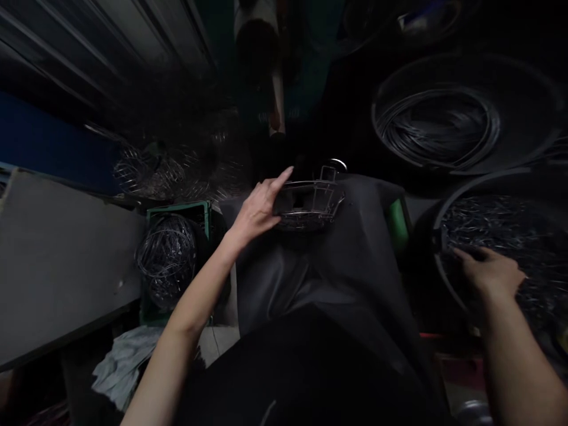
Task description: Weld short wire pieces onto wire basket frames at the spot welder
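My left hand point(260, 206) grips the left rim of a small wire basket point(310, 204) that rests on my lap, over a dark apron point(310, 278); the index finger points out along the rim. My right hand point(488, 272) reaches into a large dark tub point(439, 236) full of short metal wire pieces point(501, 231). Its fingers curl down among the pieces, and what they hold is hidden.
A green crate point(202, 207) of round wire rings point(166, 254) stands at my left knee. More wire frames point(177, 171) are heaped behind it. A tub of coiled wire point(437, 127) sits at the far right. A grey board point(57, 260) lies left. Pale cloth point(122, 361) lies below.
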A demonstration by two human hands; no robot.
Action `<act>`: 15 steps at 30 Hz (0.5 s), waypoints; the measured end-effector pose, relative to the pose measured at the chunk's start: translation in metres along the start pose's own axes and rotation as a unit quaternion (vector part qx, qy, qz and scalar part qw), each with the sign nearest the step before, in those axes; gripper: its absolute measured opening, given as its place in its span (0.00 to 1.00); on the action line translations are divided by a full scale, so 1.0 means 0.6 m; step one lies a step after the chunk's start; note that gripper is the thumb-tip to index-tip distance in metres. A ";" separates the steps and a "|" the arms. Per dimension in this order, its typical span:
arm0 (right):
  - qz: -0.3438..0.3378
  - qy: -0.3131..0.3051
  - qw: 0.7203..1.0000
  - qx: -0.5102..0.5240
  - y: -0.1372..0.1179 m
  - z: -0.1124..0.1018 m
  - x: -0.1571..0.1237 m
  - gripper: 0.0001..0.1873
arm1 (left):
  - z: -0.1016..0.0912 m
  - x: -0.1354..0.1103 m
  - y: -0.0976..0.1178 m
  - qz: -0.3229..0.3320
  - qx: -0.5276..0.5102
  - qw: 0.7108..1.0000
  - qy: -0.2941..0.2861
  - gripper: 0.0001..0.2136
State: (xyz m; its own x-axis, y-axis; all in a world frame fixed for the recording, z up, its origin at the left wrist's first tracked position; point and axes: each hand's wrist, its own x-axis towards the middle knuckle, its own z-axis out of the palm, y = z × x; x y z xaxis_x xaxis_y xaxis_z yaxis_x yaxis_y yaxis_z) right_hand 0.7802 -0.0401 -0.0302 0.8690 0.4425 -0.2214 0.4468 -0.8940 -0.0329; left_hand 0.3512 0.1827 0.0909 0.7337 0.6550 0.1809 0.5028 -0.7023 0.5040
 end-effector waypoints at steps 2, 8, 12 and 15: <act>0.045 0.020 0.999 0.017 -0.003 -0.016 -0.007 0.20 | 0.000 0.000 0.005 -0.033 0.009 0.999 -0.002 0.36; -0.039 0.159 0.982 0.097 -0.051 -0.076 -0.053 0.26 | 0.015 -0.009 0.018 -0.080 0.009 0.995 -0.053 0.35; -0.092 0.210 0.940 0.253 -0.112 -0.120 -0.122 0.28 | 0.010 -0.015 0.029 -0.076 0.034 0.995 -0.059 0.35; -0.189 0.140 0.903 0.360 -0.173 -0.116 -0.179 0.23 | 0.011 -0.019 0.037 -0.081 0.020 0.995 -0.050 0.37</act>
State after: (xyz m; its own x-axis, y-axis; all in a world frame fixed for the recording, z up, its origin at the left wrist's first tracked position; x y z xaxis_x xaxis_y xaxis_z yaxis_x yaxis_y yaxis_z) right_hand 0.6553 0.0101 0.0648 0.7475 0.6366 0.1897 0.5570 -0.4451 -0.7012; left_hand 0.3568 0.1577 0.0942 0.6827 0.7306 0.0145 0.6343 -0.6023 0.4847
